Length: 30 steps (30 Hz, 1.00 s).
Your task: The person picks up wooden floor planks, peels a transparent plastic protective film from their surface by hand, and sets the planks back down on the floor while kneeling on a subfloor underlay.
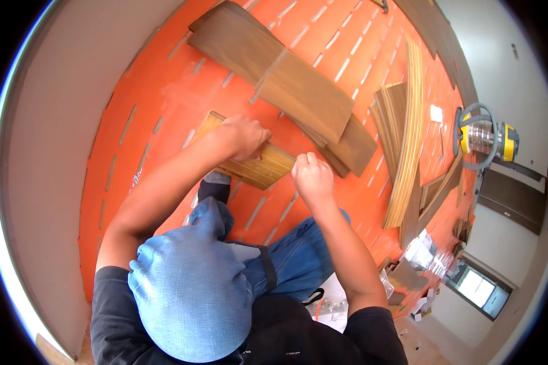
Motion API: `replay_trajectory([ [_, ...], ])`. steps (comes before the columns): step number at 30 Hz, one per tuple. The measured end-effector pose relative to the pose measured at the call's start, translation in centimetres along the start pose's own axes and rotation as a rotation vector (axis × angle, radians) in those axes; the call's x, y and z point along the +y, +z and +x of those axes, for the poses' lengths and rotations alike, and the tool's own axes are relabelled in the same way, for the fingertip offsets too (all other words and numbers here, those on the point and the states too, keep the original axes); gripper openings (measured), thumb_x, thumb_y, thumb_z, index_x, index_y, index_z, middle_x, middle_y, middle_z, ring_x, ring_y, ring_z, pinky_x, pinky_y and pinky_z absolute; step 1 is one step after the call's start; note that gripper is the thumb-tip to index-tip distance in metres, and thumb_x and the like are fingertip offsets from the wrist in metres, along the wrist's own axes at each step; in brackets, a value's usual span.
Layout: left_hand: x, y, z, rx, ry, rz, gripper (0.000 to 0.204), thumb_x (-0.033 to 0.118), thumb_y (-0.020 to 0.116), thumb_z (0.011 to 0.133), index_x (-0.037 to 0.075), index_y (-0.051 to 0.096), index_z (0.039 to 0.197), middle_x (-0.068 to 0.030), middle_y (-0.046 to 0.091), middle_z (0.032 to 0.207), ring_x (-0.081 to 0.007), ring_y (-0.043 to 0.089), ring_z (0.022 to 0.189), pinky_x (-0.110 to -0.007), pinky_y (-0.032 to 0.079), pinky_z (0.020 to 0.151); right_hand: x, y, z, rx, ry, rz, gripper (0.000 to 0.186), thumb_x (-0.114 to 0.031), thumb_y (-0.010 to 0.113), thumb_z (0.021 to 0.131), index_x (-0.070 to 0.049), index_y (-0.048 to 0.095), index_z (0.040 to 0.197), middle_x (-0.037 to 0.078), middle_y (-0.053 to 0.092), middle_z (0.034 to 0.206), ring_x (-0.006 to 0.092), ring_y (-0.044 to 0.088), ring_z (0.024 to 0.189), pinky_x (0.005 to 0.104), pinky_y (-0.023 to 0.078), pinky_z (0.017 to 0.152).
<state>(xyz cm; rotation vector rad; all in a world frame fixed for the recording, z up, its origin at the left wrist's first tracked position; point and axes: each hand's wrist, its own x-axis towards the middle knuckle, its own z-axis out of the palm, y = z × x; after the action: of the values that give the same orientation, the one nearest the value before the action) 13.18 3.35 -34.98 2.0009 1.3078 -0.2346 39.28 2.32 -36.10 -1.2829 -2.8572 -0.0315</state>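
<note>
- At the far left we see a pale wall (49, 152) curving down beside the orange underlay (164, 103) that covers the floor.
- Our left hand (245, 137) is closed in a tight grip over the top of a light plank (259, 164), which lies on the underlay just in front of our knees.
- Our jeans (292, 255) show below it, with one knee bent up near the lower middle of the view.
- Our right hand (312, 176) is curled into a fist at the plank's right end, touching it; we cannot tell whether this grip holds anything.
- Just above the hands, dark planks (286, 79) lie overlapping on the underlay, the nearest edge just beside the light plank.
- Further right, a stack of boards (405, 128) stands on edge and fans out.
- At the right edge sits a yellow vacuum (487, 139) near the wall.
</note>
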Motion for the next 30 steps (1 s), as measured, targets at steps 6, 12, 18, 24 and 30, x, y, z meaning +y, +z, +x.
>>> replay_trajectory([
  [6,-3.6,3.1,3.1,0.057,0.001,0.069,0.054,0.046,0.077,0.090,0.009,0.067,0.127,-0.0115,0.075,0.105,-0.0284,0.071,0.109,-0.044,0.050,0.094,0.7,4.5,3.5,-0.030,-0.001,-0.137,0.009,-0.010,0.065,0.085,-0.005,0.064,0.078,0.014,0.069,0.078,0.0297,0.073,0.066,0.0415,0.061,0.062],
  [12,-4.2,7.4,3.8,0.394,0.036,0.172,0.065,0.049,0.072,0.091,0.009,0.060,0.141,-0.0109,0.052,0.155,-0.0249,0.045,0.146,-0.048,0.036,0.116,1.2,7.0,5.1,-0.243,-0.003,-0.242,0.009,-0.011,0.061,0.088,-0.004,0.067,0.086,0.013,0.073,0.083,0.0267,0.076,0.070,0.0395,0.063,0.063],
  [18,-1.3,13.3,1.3,0.301,0.092,0.180,0.107,0.063,0.075,0.083,0.012,0.030,0.167,-0.0082,0.017,0.177,-0.0258,0.012,0.164,-0.048,0.008,0.133,1.6,9.0,5.0,-0.409,0.085,-0.158,0.014,-0.013,0.060,0.091,-0.003,0.069,0.092,0.018,0.076,0.090,0.0327,0.078,0.076,0.0433,0.064,0.067],
  [24,-2.8,14.0,2.0,0.203,0.144,0.029,0.116,0.066,0.076,0.082,0.015,0.019,0.170,-0.0046,0.005,0.179,-0.0216,0.001,0.165,-0.049,0.001,0.133,2.9,9.4,5.6,-0.666,0.281,0.187,0.024,-0.023,0.061,0.093,0.001,0.068,0.095,0.024,0.074,0.093,0.0398,0.075,0.088,0.0497,0.060,0.080],
  [30,-2.7,13.3,1.9,0.091,0.126,0.032,0.115,0.065,0.074,0.085,0.016,0.015,0.171,-0.0043,0.002,0.179,-0.0217,-0.002,0.165,-0.049,-0.002,0.133,5.5,7.3,5.7,-0.795,0.292,0.370,0.044,-0.044,0.059,0.102,-0.002,0.065,0.108,0.022,0.075,0.104,0.0413,0.070,0.102,0.0516,0.053,0.092],
])
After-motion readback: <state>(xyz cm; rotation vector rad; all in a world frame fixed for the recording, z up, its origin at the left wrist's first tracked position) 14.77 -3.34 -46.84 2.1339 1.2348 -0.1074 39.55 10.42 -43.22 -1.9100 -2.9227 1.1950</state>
